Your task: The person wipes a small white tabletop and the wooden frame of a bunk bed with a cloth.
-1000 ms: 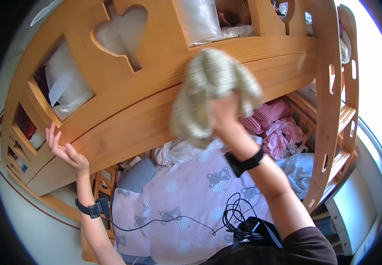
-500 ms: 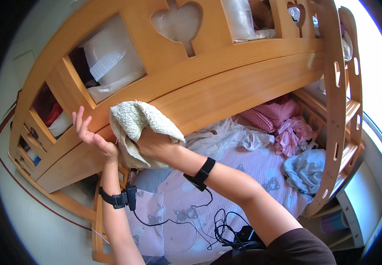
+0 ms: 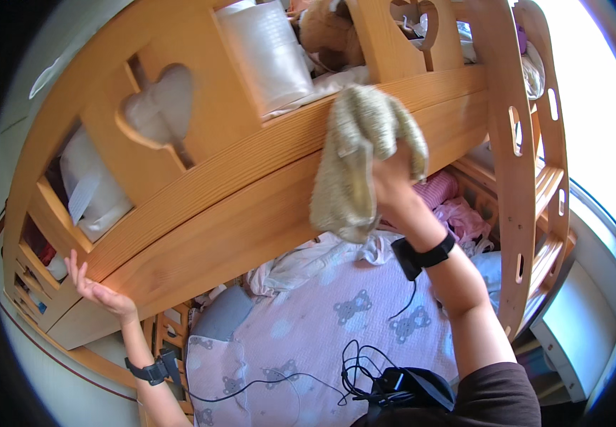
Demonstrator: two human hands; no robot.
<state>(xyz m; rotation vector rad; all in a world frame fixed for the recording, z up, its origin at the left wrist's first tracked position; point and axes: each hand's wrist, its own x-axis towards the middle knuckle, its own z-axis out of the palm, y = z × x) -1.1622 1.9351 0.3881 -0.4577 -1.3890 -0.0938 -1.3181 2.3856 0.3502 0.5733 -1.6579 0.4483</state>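
Head view: a bare-handed person works at the side of a wooden bunk bed. The right hand (image 3: 393, 179) holds a pale green terry cloth (image 3: 351, 160); its fingers are gathered on the fabric, though the folds hide most of them. The cloth lies over the long side board (image 3: 222, 231) and the rail (image 3: 251, 153) above it, toward the ladder (image 3: 501, 178), and its lower end hangs past the board's lower edge. The left hand (image 3: 105, 293) is raised before the far left part of the board, its fingers spread and holding nothing; whether it touches the wood cannot be told. As to progress, the position of the cloth suggests that work on the board is under way and unfinished; how much of the wood has been covered, and how much remains, cannot be judged, since the surface shows no clear difference between one stretch and another. Above the rail, a brown plush toy (image 3: 329, 35) stands beside a translucent plastic container (image 3: 265, 60). Below, the lower bed's bear-patterned sheet (image 3: 301, 306) carries a grey-blue pillow (image 3: 222, 313) and rumpled white bedding (image 3: 297, 263). Nearest the viewer lies a coiled black cable (image 3: 354, 373).
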